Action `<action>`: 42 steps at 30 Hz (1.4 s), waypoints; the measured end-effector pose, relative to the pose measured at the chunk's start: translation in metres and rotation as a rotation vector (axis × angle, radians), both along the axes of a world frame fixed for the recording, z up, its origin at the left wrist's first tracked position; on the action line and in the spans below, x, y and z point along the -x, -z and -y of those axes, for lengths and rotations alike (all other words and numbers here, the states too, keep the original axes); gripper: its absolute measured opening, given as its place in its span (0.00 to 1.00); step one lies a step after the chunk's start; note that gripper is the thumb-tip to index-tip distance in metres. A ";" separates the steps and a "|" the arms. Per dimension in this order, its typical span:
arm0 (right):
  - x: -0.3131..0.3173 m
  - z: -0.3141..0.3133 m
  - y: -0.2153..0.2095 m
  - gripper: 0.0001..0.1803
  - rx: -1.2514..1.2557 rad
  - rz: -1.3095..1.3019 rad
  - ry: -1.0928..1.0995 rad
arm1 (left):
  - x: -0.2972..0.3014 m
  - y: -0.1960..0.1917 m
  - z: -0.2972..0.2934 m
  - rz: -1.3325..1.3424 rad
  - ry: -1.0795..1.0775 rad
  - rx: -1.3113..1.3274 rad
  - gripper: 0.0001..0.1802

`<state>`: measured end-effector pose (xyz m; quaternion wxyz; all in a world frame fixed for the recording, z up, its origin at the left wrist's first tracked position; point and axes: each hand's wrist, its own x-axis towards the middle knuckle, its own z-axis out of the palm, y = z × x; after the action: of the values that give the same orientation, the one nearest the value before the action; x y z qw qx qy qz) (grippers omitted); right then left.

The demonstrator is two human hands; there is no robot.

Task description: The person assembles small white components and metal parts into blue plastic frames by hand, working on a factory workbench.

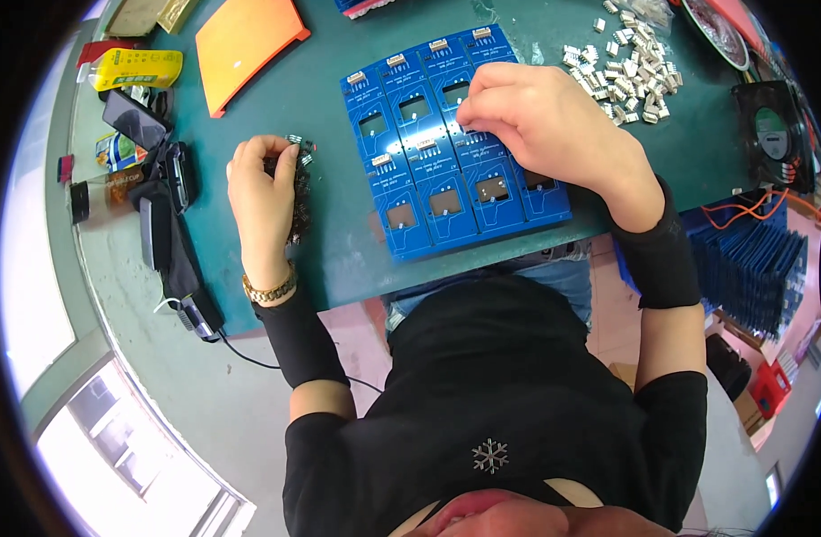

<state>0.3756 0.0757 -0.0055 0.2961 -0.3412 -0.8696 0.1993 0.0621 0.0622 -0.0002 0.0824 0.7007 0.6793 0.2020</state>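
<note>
The left hand is curled around a cluster of small black parts. Just right of it lies the blue panel of circuit boards: white connectors fill its far row, the nearer rows mostly bare. The right hand pinches, probably, a connector onto it, beside loose white connectors.

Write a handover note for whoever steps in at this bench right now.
Left hand: closed on a bunch of small black components, resting on the green mat.
Right hand: fingertips pinched over the blue circuit board panel, mid row; what they hold is hidden.
White connectors lie piled at upper right.
Done: top-row boards carry white connectors.
Left: front-row boards show bare cut-outs.
</note>
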 end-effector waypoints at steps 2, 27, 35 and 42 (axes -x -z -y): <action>0.002 0.002 0.000 0.05 -0.011 0.014 0.007 | 0.001 0.000 0.000 0.021 0.002 -0.003 0.05; -0.058 -0.028 -0.018 0.07 -0.097 0.388 0.526 | -0.015 0.008 0.001 -0.175 0.078 -0.151 0.03; -0.072 -0.031 -0.008 0.08 0.100 0.161 0.550 | -0.007 -0.001 -0.005 -0.087 0.238 -0.094 0.02; -0.088 -0.046 -0.035 0.07 0.178 0.086 0.755 | -0.012 0.010 -0.004 -0.119 0.060 -0.182 0.03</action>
<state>0.4641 0.1220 0.0297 0.2810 -0.6697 -0.6738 0.1362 0.0740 0.0666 -0.0102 -0.0162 0.7361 0.6405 0.2181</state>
